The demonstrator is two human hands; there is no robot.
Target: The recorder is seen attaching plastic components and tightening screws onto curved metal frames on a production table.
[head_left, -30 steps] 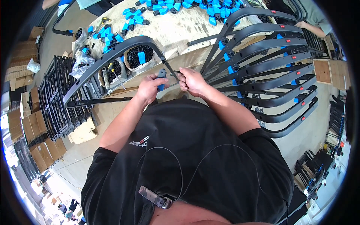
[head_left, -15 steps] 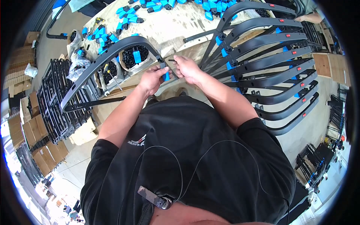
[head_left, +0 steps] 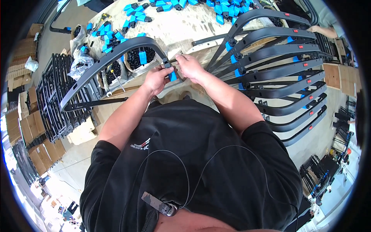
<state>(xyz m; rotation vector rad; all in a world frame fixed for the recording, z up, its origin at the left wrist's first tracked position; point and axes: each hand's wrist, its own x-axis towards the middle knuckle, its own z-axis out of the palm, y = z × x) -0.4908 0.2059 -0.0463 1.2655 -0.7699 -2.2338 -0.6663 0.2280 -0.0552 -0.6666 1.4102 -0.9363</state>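
Note:
A black curved tubular frame arches from the left toward my hands. My left hand is closed around its near end, where a blue-and-black plastic fitting sits under the thumb. Close beside it, my right hand pinches a thin dark rod, whose tip is at the frame's end; whether it has entered a hole is too small to tell. Behind the left hand, an open bag of small black parts has another blue fitting lying on top.
Many blue-and-black fittings lie scattered across the wooden table. On the right, several similar curved frames hang in a row. Stacked black frames and cardboard boxes stand left. Another person's arm reaches in at the far right.
My right hand has moved slightly left, bringing the dark rod up to the frame's end. The left hand keeps its hold on the frame and fitting.

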